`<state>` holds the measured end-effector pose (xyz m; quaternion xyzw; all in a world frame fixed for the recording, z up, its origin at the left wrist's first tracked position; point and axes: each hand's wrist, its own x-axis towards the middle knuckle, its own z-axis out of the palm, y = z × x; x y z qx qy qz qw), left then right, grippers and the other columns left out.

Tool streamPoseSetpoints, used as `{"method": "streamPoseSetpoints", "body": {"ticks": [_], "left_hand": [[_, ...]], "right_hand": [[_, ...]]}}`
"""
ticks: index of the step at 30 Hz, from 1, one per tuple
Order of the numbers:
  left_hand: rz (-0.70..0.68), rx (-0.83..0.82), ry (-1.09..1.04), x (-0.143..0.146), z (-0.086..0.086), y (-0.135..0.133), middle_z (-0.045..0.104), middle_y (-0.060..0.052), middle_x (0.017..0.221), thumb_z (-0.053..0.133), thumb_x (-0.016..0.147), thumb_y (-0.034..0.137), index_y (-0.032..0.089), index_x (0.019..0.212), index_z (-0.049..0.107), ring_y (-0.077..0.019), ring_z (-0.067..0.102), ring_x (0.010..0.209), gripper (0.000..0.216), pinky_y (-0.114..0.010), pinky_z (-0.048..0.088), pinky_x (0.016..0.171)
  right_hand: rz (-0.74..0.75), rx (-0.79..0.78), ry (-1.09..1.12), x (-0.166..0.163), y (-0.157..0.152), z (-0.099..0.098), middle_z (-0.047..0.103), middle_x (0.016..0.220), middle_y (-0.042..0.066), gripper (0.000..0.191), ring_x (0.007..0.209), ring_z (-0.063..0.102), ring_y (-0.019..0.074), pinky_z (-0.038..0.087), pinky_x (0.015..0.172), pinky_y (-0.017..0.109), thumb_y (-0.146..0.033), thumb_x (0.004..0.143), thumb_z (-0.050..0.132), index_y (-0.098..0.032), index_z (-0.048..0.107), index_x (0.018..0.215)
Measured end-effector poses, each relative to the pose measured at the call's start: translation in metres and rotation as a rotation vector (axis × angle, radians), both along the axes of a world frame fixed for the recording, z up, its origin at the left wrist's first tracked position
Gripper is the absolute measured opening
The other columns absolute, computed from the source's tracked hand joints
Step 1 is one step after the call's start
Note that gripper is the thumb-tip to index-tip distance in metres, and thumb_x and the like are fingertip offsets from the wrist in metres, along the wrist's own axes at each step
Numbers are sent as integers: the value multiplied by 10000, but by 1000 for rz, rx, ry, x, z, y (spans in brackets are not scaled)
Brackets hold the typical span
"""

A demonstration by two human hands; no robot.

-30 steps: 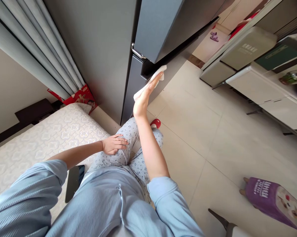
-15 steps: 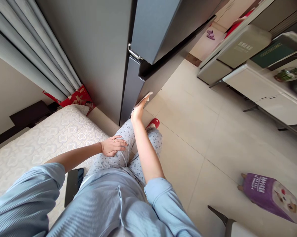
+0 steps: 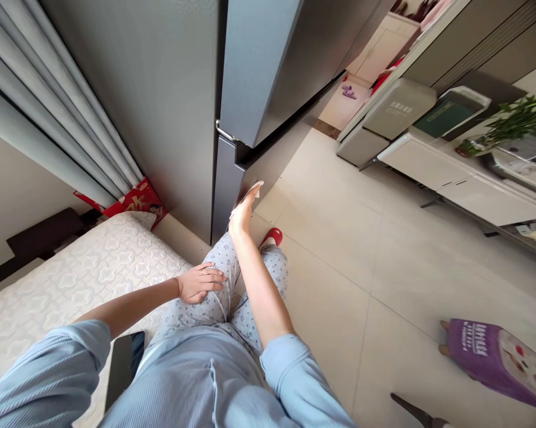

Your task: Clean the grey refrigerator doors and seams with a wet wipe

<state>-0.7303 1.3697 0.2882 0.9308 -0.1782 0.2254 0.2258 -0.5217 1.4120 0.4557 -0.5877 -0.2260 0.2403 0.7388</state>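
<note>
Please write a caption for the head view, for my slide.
Right hand presses a cloth on the lower fridge door; left hand rests on a thigh.

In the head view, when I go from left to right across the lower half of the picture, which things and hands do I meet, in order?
phone → left hand → right hand → purple bag

a home, mattress (image 3: pixel 71 273), grey fridge (image 3: pixel 196 101), curtains (image 3: pixel 49 101), tiled floor (image 3: pixel 375 261)
</note>
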Motion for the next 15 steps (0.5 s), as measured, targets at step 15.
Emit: {"method": "streamPoseSetpoints", "body": {"ticks": [15], "left_hand": [[10,-9,-8,1,-2,-2,600,-116,1468,331,962,301,181,1417,544,-238,448,1470,517,-469,162,1321]], "right_hand": [[24,43,-425,-18,-19,43,-58,1755,-33,708,1648,-93,113,-29,1368,453,-562,1069,132,-271,-10,1698]]}}
